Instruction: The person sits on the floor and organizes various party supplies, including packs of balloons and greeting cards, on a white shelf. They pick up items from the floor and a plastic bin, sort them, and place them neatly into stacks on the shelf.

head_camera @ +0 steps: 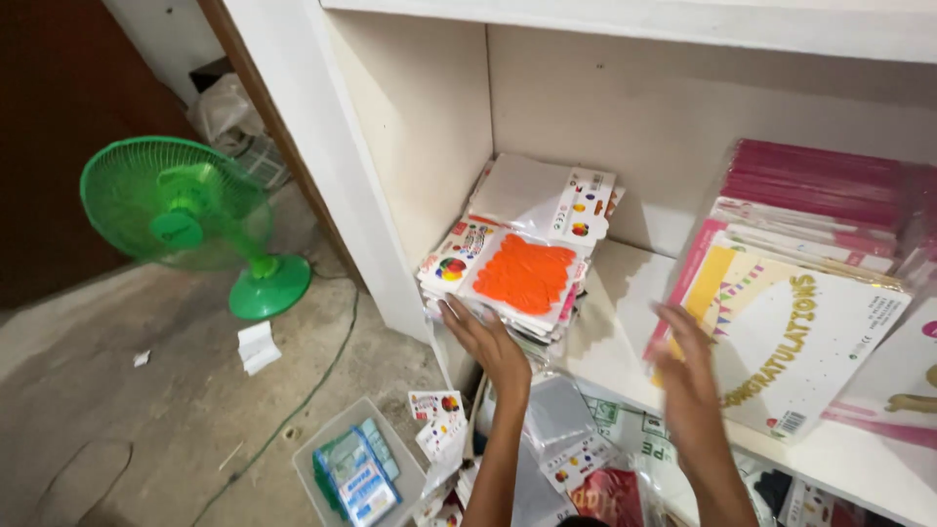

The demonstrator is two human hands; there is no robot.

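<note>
My left hand (485, 342) reaches up to the front edge of a stack of balloon packets (522, 263) on the white shelf (615, 342); the top packet shows orange balloons. Its fingers touch the stack's lower left corner, spread. My right hand (688, 376) is blurred, fingers apart, just left of a flat white pack with gold letter balloons (791, 342) that lies on a pile at the shelf's right. Neither hand grips anything.
A green table fan (185, 220) stands on the concrete floor at left, its cable trailing. A small plastic bin with blue packs (356, 473) sits below. More packets (556, 449) lie in bags under the shelf. Pink packs (820, 190) are stacked at the back right.
</note>
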